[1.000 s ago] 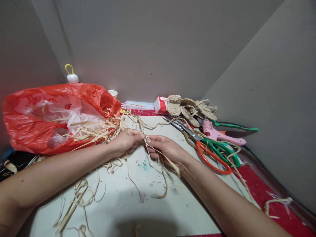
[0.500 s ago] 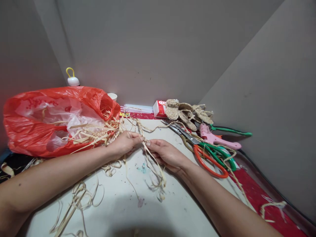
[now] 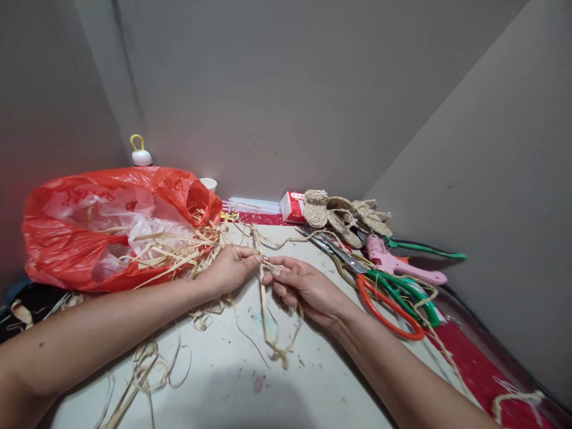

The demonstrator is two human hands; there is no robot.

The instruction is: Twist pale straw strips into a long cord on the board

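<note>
Pale dried straw strands [image 3: 263, 310] hang down between my hands and end in a loose tangle above the white board. My left hand [image 3: 235, 268] pinches them at the lower end of a thin braided cord [image 3: 279, 243], which runs back and to the right across the board. With thumb and fingers, my right hand [image 3: 304, 286] grips a strand just to the right of that pinch. Part of the strands is hidden behind the fingers. A red plastic bag [image 3: 80, 268] filled with straw lies beyond my left forearm.
To the right lie orange-handled scissors [image 3: 388, 313], green-handled scissors [image 3: 404, 289] and a pink glue gun [image 3: 402, 268]. Small woven straw slippers [image 3: 342, 223] rest beside a red-and-white box [image 3: 292, 207] at the back. Loose straw [image 3: 134, 381] lies at front left. Grey walls enclose the table.
My right hand's fingers have opened out a little and drawn a strand aside to the right. The hanging strands have shifted, with one now straighter. The whole view has tilted slightly.
</note>
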